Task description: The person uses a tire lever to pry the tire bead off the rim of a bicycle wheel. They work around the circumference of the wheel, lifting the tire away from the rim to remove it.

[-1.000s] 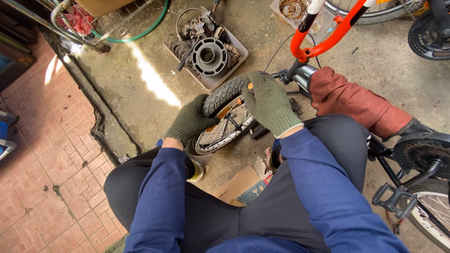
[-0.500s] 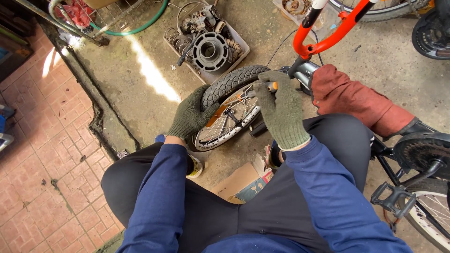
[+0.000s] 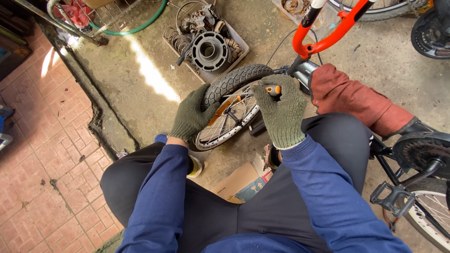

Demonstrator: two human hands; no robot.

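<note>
Right hand (image 3: 281,112) is clenched round an orange-handled screwdriver (image 3: 272,89), tip poking in toward the rim, while the left hand (image 3: 191,115) is wrapped over the tyre (image 3: 234,79) on its left side, grasping it to steady the wheel (image 3: 229,115). Both in knit gloves. The wheel sits in the middle of the concrete floor (image 3: 140,84), just ahead of the knees, and looks to be still on the bike's orange fork (image 3: 328,35). I'd guess the tyre is stiff knobbly rubber, grippy enough with gloves, and the wheel fairly light but the spokes are thin and bendable, so hold it by the tyre or rim, not the spokes. Around it: a tray of parts (image 3: 206,42) just beyond on the far side, a green hose (image 3: 140,28) far left, a red rag (image 3: 356,98) draped over the frame to the right, a pedal (image 3: 391,197) and crank near right, cardboard (image 3: 239,182) between the feet. The rag and frame crowd the right hand a bit
</note>
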